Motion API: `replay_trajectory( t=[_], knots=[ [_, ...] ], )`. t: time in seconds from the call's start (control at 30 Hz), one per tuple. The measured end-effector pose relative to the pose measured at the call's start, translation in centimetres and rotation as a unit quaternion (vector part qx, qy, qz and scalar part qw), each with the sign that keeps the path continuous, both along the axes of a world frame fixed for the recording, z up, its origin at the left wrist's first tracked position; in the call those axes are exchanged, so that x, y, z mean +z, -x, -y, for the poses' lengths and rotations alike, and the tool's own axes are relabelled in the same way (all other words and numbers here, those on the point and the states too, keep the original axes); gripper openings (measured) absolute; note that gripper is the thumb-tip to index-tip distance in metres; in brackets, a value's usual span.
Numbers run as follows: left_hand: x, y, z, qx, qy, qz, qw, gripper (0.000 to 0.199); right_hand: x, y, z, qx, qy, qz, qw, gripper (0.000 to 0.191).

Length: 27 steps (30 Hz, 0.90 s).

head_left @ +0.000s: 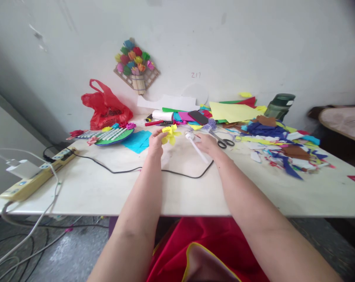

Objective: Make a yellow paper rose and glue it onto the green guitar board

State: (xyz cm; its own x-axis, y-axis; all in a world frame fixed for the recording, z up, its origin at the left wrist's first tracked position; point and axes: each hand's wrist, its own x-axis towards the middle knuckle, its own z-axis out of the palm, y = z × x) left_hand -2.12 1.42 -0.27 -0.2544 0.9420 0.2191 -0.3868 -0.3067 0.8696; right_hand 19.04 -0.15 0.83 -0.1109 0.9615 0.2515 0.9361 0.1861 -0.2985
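Observation:
My left hand [156,141] pinches a yellow paper flower [171,134] by its left side, above the middle of the table. Its petals spread to the right, toward my other hand. My right hand [206,143] is closed round what looks like a white hot glue gun [190,135], with a pale glue stick [199,151] jutting back toward me. A small gap lies between the flower and the glue gun's front end. The fingers of my right hand are partly hidden behind the gun. A black cord [183,175] runs across the table to my right wrist.
Scissors [226,143] lie just right of my right hand. Paper scraps [295,152] cover the right side, beside a green bottle [280,105]. Blue paper [138,141], a decorated round board [114,135] and a red bag [107,107] are left. A power strip [38,176] sits at the left edge.

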Motion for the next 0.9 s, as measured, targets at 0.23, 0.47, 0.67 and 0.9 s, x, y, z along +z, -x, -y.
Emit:
replay_trajectory(
  t=[0.23,0.47,0.67,0.9],
  knots=[
    [0.2,-0.3,0.3,-0.040,0.009,-0.020,0.999,0.030,-1.7,0.4,-1.3,0.073,0.009,0.021,0.997,0.057],
    [-0.1,-0.7,0.5,-0.107,0.018,-0.087,0.990,0.029,-2.6,1.0,-1.8,0.094,0.012,0.016,0.995,0.050],
    [0.0,-1.1,1.0,-0.133,0.025,-0.145,0.980,0.031,-2.5,1.3,-1.4,0.098,0.013,0.026,0.995,0.049],
    [0.0,-1.0,1.0,-0.155,0.025,-0.153,0.976,0.031,-2.7,1.3,-1.6,0.106,0.014,0.030,0.994,0.046]
  ],
)
